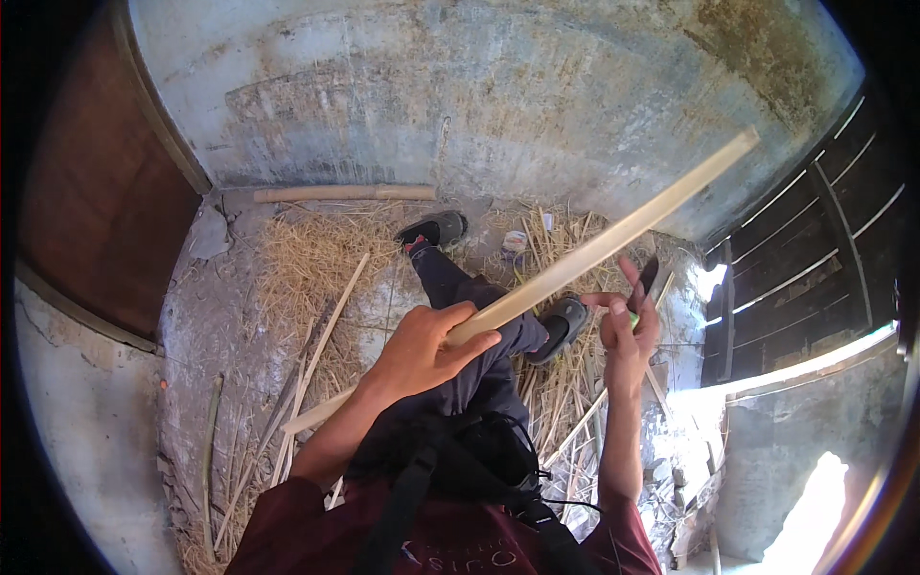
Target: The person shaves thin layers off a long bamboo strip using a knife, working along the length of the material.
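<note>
A long, pale split-bamboo strip (613,238) slants across the view from low left to upper right. My left hand (414,356) grips it near its middle, with thumb and fingers wrapped about it; the lower end emerges behind my left forearm. To the right of the strip, my right hand (628,337) holds a knife (647,284). Its short dark blade points up and away from me, and a bit of green handle shows between my fingers. One or two fingers of that hand stick out toward the strip; whether they touch it I cannot tell.
Straw-like shavings (311,259) and several thin strips (326,335) litter the floor around my shoes (565,324). A bamboo pole (345,193) lies along the stained wall (460,105). Dark slatted boards (805,259) stand at right, a brown door (96,182) at left.
</note>
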Action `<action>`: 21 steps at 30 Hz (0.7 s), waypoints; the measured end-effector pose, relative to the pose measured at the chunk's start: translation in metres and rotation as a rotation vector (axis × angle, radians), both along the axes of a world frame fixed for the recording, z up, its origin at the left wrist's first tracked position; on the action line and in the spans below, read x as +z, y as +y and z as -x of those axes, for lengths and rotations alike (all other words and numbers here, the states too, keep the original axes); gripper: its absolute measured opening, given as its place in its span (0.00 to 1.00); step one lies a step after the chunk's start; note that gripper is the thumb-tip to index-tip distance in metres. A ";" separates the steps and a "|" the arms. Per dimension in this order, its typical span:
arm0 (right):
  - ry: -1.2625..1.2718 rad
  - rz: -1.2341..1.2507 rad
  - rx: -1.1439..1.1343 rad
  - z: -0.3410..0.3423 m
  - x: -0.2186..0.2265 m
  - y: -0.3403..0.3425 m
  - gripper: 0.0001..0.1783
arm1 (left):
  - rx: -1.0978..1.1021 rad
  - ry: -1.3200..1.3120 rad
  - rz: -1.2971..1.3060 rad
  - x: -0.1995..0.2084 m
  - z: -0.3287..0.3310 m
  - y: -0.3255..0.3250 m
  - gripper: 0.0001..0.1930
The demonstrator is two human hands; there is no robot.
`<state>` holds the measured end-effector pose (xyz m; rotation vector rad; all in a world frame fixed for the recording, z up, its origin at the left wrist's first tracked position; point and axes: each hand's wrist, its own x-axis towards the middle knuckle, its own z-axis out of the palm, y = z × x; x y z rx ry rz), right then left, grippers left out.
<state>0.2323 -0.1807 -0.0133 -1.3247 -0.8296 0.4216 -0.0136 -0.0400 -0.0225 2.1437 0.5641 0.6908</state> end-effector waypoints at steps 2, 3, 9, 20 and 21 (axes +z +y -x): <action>0.011 0.029 0.037 -0.003 -0.003 0.010 0.34 | -0.024 0.015 0.000 0.003 -0.009 0.000 0.23; 0.057 0.006 0.046 -0.002 -0.004 0.017 0.30 | -0.037 0.022 0.000 0.005 -0.013 0.000 0.24; 0.129 0.036 -0.113 -0.020 0.002 0.046 0.20 | -0.057 0.067 -0.006 0.012 -0.033 0.010 0.26; 0.107 -0.066 -0.262 -0.079 0.008 0.049 0.29 | -0.127 0.128 0.111 -0.028 -0.030 0.042 0.18; 0.077 -0.055 -0.221 -0.083 0.002 0.045 0.30 | -0.134 0.098 0.181 -0.028 -0.031 0.042 0.18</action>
